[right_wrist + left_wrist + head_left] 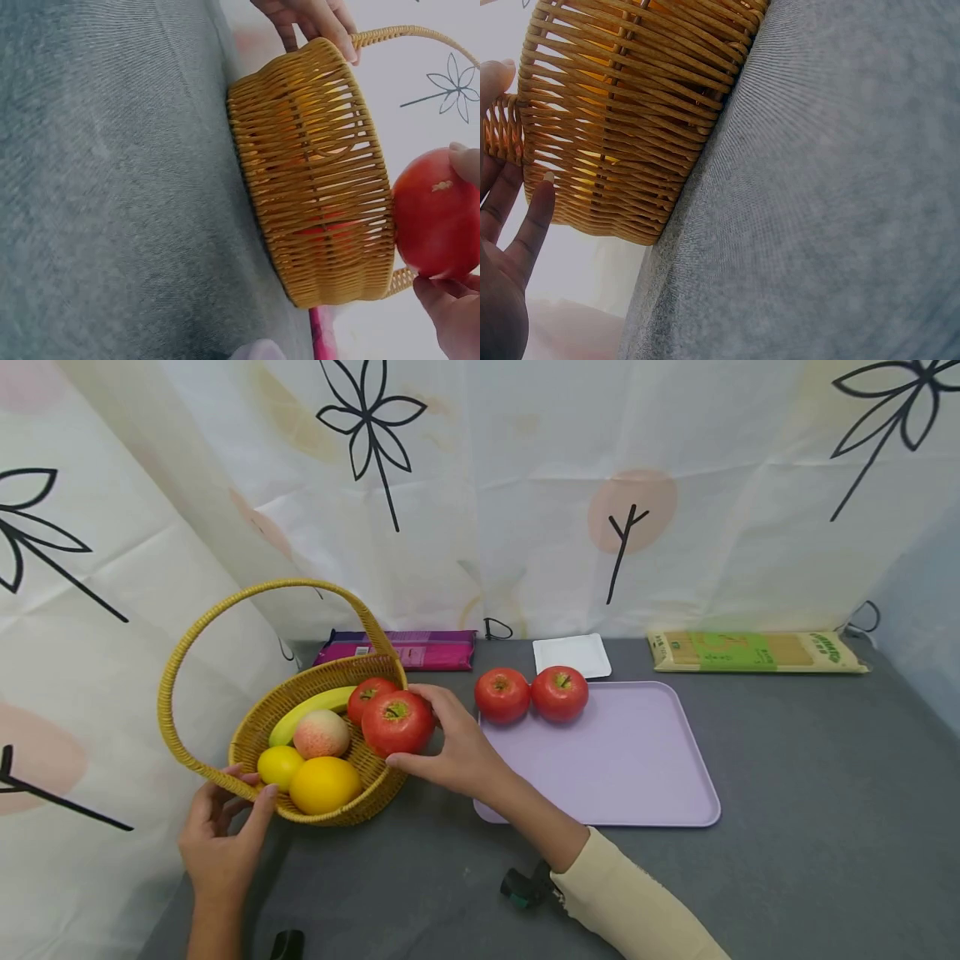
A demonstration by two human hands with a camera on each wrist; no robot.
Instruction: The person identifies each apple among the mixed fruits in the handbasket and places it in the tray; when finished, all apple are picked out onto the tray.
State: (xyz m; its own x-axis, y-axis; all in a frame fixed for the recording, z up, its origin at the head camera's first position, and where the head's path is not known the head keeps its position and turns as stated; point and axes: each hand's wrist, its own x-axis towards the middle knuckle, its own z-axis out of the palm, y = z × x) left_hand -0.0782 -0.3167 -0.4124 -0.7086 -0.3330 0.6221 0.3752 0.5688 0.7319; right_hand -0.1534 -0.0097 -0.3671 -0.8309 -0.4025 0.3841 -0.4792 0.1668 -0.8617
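Observation:
A yellow wicker basket (247, 727) with a tall arched handle stands at the left. Its near-left rim, at the foot of the handle, is gripped between the thumb and fingers of my left hand (225, 843). My right hand (457, 747) holds a large red tomato (436, 217) at the basket's right rim, above the wicker wall. Inside lie a banana (311, 710), a peach (322, 734), a lemon (279, 767), an orange (326, 785) and another tomato (369, 693), partly hidden behind the held one.
Two tomatoes (502, 696) sit on the far-left corner of a lilac tray (600, 768), right of the basket. Along the back lie a purple packet (435, 650), a white square item (572, 655) and a pasta pack (757, 652). Patterned cloth (525, 527) hangs behind the grey table.

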